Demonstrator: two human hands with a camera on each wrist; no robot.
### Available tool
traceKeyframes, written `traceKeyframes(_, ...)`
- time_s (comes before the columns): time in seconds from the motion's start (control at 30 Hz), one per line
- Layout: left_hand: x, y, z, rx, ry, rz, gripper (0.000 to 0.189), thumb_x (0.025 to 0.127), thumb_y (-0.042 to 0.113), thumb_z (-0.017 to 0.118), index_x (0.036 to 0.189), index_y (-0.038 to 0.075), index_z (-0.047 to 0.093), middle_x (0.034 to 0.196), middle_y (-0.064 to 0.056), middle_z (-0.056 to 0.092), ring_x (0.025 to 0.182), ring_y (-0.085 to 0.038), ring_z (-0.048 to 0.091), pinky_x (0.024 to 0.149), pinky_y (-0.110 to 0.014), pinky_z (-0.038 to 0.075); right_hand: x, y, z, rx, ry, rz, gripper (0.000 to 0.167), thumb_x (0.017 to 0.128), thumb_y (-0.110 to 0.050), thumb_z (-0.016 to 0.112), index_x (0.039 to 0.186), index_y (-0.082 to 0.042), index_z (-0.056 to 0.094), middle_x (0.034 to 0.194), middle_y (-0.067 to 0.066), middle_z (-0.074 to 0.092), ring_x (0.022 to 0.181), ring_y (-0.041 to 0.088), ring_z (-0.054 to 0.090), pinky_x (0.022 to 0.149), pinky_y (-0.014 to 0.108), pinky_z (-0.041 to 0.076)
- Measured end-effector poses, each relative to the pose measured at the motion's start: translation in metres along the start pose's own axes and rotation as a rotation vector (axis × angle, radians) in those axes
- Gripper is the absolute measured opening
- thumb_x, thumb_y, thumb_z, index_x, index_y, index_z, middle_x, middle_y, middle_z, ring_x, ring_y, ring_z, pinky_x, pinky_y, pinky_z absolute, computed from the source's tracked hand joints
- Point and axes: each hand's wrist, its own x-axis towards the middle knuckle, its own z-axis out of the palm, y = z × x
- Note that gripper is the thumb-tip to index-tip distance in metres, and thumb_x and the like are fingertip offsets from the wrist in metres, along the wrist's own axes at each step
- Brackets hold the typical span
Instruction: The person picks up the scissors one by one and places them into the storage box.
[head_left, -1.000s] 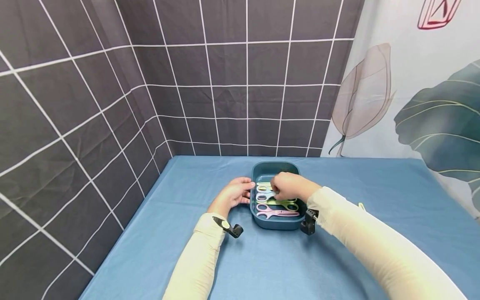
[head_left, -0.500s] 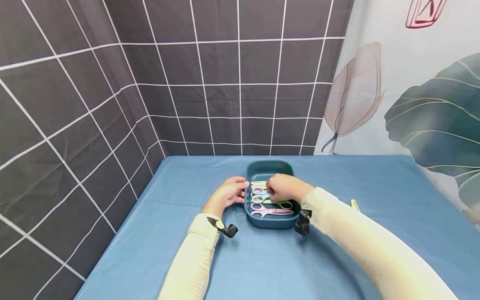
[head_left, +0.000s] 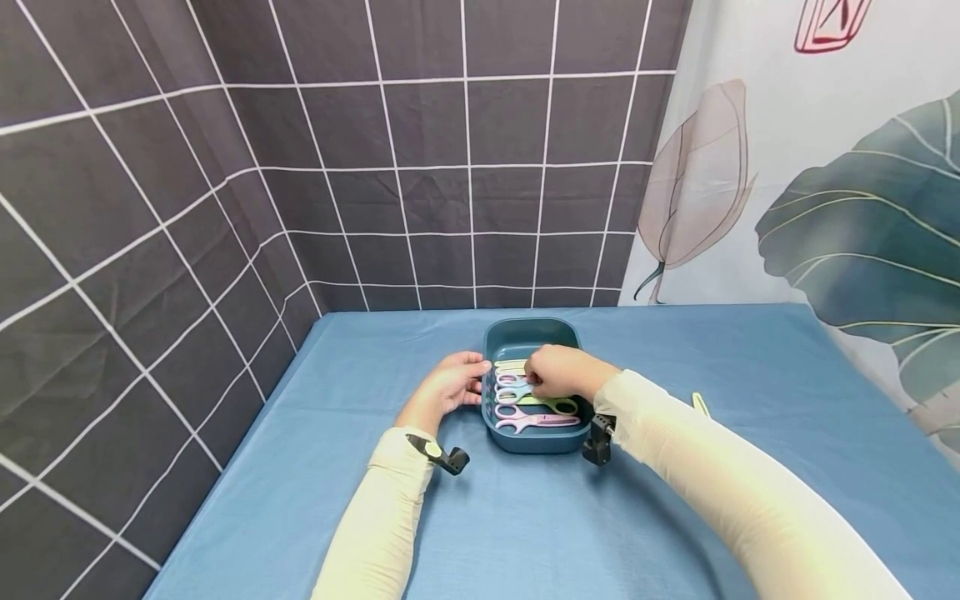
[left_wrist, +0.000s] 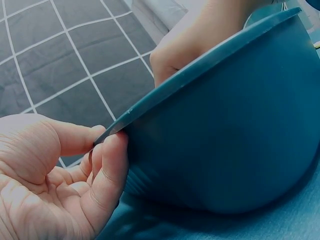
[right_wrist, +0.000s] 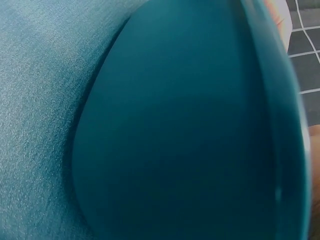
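Observation:
A dark teal plastic basket (head_left: pixel 536 443) stands on the table with several pairs of scissors lying crosswise in it. My left hand (head_left: pixel 446 387) is at its left side; in the left wrist view, thumb and fingers pinch the rim (left_wrist: pixel 170 87). My right hand (head_left: pixel 564 372) reaches inside with curled fingers, at the blade end of the light blue scissors (head_left: pixel 512 394); the hand hides the blades and its own fingertips. Nearer me lie green scissors (head_left: pixel 562 406) and pink scissors (head_left: pixel 536 419). Pale yellow-green pieces (head_left: pixel 510 367) lie behind the blue pair. The right wrist view shows mostly the basket's outer wall (right_wrist: pixel 185 125).
A blue cloth (head_left: pixel 495 533) covers the table. Right of the basket, a yellow-green object (head_left: pixel 700 403) lies partly behind my right sleeve. Dark gridded wall cloth (head_left: pixel 420 200) rises behind and to the left, with a leaf-printed curtain (head_left: pixel 757 275) at the right.
The head view has turned slightly right, so the whole scene sits further left. Both hands keep nearly the same places at the basket, and the scissors lie as before.

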Motion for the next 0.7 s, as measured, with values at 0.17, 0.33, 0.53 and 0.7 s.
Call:
traceKeyframes(0.17, 0.0006, -0.0007, 0.0006, 0.003, -0.005, -0.007, 0.022, 0.101, 0.009, 0.060, 0.121, 0.003, 0.052, 0.083, -0.006, 0.055, 0.061, -0.012, 0.052, 0.047, -0.022, 0.053, -0.0015, 0.0002, 0.0003, 0.005, -0.010, 0.015, 0.009, 0.089, -0.017, 0.072, 0.083, -0.014, 0.066, 0.074, -0.003, 0.056, 0.065, 0.012, 0.046, 0.062, 0.026, 0.041)
traceKeyframes(0.33, 0.0019, -0.0008, 0.0004, 0.002, 0.001, -0.003, 0.024, 0.101, 0.009, 0.061, 0.122, 0.002, 0.052, 0.083, -0.006, 0.055, 0.061, -0.012, 0.052, 0.046, -0.022, 0.053, -0.0017, -0.0012, -0.0014, 0.004, -0.015, 0.034, 0.008, 0.090, -0.017, 0.072, 0.085, -0.014, 0.067, 0.074, -0.003, 0.057, 0.065, 0.012, 0.047, 0.062, 0.027, 0.042)
traceKeyframes(0.53, 0.0012, 0.0004, 0.0002, 0.002, -0.003, 0.002, 0.019, 0.101, 0.010, 0.060, 0.118, 0.004, 0.052, 0.082, -0.006, 0.056, 0.060, -0.012, 0.053, 0.046, -0.022, 0.053, -0.0019, -0.0018, -0.0026, -0.002, -0.011, 0.030, 0.008, 0.089, -0.016, 0.072, 0.084, -0.014, 0.066, 0.074, -0.003, 0.056, 0.065, 0.012, 0.047, 0.061, 0.027, 0.042)
traceKeyframes(0.7, 0.0010, -0.0001, 0.0003, -0.005, -0.001, -0.002, 0.020, 0.101, 0.010, 0.061, 0.119, 0.003, 0.053, 0.083, -0.007, 0.055, 0.059, -0.012, 0.052, 0.046, -0.022, 0.053, -0.0023, -0.0011, -0.0017, -0.001, -0.001, 0.027, 0.007, 0.090, -0.017, 0.071, 0.086, -0.013, 0.067, 0.075, -0.003, 0.057, 0.066, 0.012, 0.047, 0.063, 0.027, 0.043)
